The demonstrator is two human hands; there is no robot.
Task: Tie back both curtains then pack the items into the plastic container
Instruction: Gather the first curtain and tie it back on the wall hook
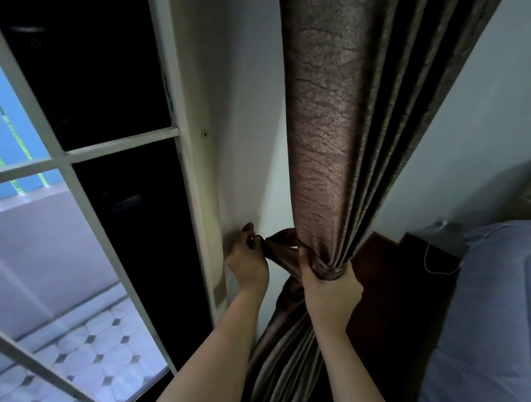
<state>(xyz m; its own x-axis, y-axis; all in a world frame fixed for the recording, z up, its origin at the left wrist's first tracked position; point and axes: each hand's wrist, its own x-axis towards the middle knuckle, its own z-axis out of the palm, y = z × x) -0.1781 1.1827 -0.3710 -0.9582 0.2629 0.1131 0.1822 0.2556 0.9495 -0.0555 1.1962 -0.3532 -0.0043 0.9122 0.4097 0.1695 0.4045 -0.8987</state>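
Beside the white window frame (191,174), a brown curtain (330,119) hangs gathered. The right hand (328,287) clenches its cinched waist; the left hand (249,261) pinches the tieback (279,246) end, its hook hidden.

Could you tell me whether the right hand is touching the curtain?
Touching: the head view shows the right hand wrapped around the gathered brown curtain at its tieback band.

Two bare forearms, left hand (248,265), right hand (329,293), seemingly no sleeves, rings
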